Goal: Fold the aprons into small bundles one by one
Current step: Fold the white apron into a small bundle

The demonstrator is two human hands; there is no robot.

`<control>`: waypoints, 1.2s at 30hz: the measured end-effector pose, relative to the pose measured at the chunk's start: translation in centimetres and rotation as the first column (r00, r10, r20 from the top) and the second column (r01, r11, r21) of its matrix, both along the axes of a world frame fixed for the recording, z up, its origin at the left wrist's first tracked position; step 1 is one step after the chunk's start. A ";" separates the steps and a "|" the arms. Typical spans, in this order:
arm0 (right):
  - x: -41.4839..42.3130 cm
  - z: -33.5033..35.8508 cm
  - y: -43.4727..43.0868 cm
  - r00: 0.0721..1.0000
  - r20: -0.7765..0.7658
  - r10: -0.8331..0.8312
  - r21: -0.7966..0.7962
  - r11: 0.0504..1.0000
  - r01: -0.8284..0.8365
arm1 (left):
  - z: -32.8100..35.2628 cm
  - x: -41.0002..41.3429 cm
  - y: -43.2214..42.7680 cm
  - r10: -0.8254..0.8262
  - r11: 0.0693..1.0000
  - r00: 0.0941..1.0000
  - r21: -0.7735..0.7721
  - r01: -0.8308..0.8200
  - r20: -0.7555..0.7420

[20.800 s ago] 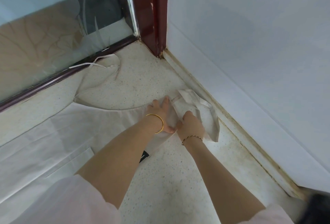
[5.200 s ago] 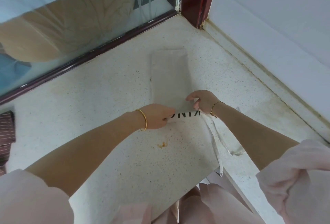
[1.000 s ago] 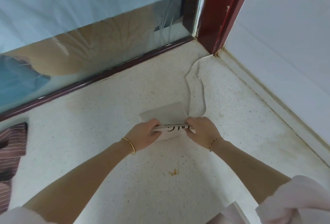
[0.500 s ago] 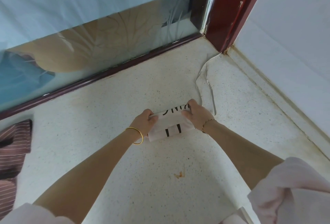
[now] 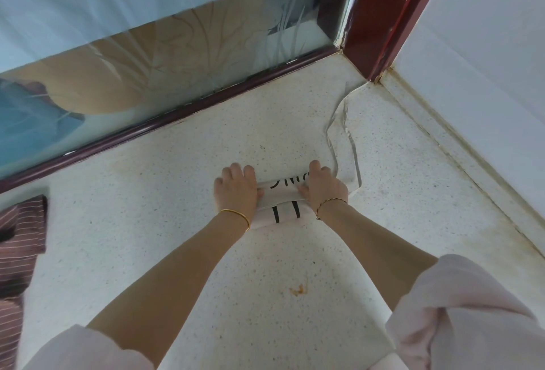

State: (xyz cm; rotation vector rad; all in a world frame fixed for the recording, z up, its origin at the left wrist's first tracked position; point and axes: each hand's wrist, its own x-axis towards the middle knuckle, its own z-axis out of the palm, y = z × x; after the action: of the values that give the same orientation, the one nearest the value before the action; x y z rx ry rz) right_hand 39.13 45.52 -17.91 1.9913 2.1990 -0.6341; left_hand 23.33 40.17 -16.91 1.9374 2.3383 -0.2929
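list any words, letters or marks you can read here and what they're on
"II": two black upright bars on the lower layer of the folded apron.
Black letters on the apron's upper fold: cut off by the crease and partly covered by the right hand, so they can't be read as a word.
No other text is visible.

One white apron (image 5: 283,203) at centre, one striped cloth (image 5: 20,240) at the left edge, two hands: left hand (image 5: 236,192), right hand (image 5: 323,189); one bangle (image 5: 236,212), one chain bracelet (image 5: 331,202).
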 end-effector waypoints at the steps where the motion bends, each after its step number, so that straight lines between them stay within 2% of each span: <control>1: -0.2 -0.1 0.0 1.000 0.018 0.000 0.007 1.000 0.000 | 0.5 0.3 0.4 -0.126 0.990 0.992 0.067 0.127 -0.029; 3: -0.4 0.1 0.0 0.999 0.036 -0.002 0.005 1.000 0.001 | 0.9 1.5 0.8 -0.342 0.939 0.935 0.070 0.336 0.091; 5: 0.1 0.4 0.6 0.999 -0.029 -0.014 -0.053 0.999 0.012 | 0.7 2.5 0.7 -0.354 0.922 0.897 -0.059 0.382 0.266; 6: 0.8 0.5 1.0 0.991 -0.118 -0.058 -0.103 0.994 0.046 | 0.5 2.7 0.5 -0.328 0.920 0.899 -0.119 0.374 0.291; 7: 1.6 0.7 1.3 0.965 -0.227 -0.131 -0.126 0.986 0.104 | 0.1 2.6 0.2 -0.323 0.913 0.907 -0.161 0.374 0.271; 9: 3.6 1.0 1.2 0.873 -0.412 -0.260 -0.040 0.963 0.268 | -0.4 2.2 -0.1 -0.347 0.897 0.911 -0.205 0.391 0.222; 11: 5.5 1.5 0.2 0.856 -0.455 -0.246 0.128 0.933 0.336 | -0.7 2.0 0.1 -0.365 0.890 0.906 -0.205 0.407 0.215; 13: 6.3 1.5 -1.2 0.910 -0.405 -0.089 0.253 0.945 0.205 | -0.7 2.0 0.3 -0.363 0.888 0.903 -0.209 0.410 0.232; 15: 5.9 1.3 -2.7 0.924 -0.345 0.162 0.313 0.948 -0.049 | -0.7 2.0 0.5 -0.354 0.885 0.900 -0.222 0.410 0.254; 17: 4.9 0.5 -3.8 0.869 -0.219 0.444 0.367 0.863 -0.348 | -0.7 1.8 0.5 -0.339 0.890 0.897 -0.212 0.404 0.284; 18: 4.4 -0.1 -4.3 0.840 -0.153 0.521 0.379 0.816 -0.436 | -0.7 1.7 0.5 -0.333 0.895 0.894 -0.198 0.400 0.299; 22: 3.0 -1.2 -4.7 0.865 -0.027 0.501 0.342 0.818 -0.463 | -0.7 1.2 -0.3 -0.308 0.923 0.895 -0.126 0.363 0.324; 27: 2.7 -1.5 -4.1 0.855 0.072 0.514 0.338 0.794 -0.505 | -0.7 0.0 -1.5 -0.315 0.924 0.926 -0.155 0.349 0.207; 29: 2.9 -1.4 -3.8 0.850 0.068 0.522 0.323 0.795 -0.514 | -0.7 -0.9 -1.8 -0.293 0.924 0.929 -0.181 0.336 0.227; 32: 2.9 -0.5 -2.8 0.833 0.053 0.550 0.296 0.788 -0.539 | -0.4 -1.7 -2.1 -0.291 0.930 0.912 -0.137 0.340 0.288; 36: 3.3 1.4 -1.7 0.793 0.032 0.608 0.155 0.781 -0.605 | 0.6 -2.0 -2.1 -0.199 0.943 0.899 -0.173 0.283 0.389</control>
State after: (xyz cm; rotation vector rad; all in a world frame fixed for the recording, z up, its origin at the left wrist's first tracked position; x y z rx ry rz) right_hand 42.42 43.81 -16.48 1.1752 2.7579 -0.3909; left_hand 21.37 38.09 -16.30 1.9692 1.7533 -0.1821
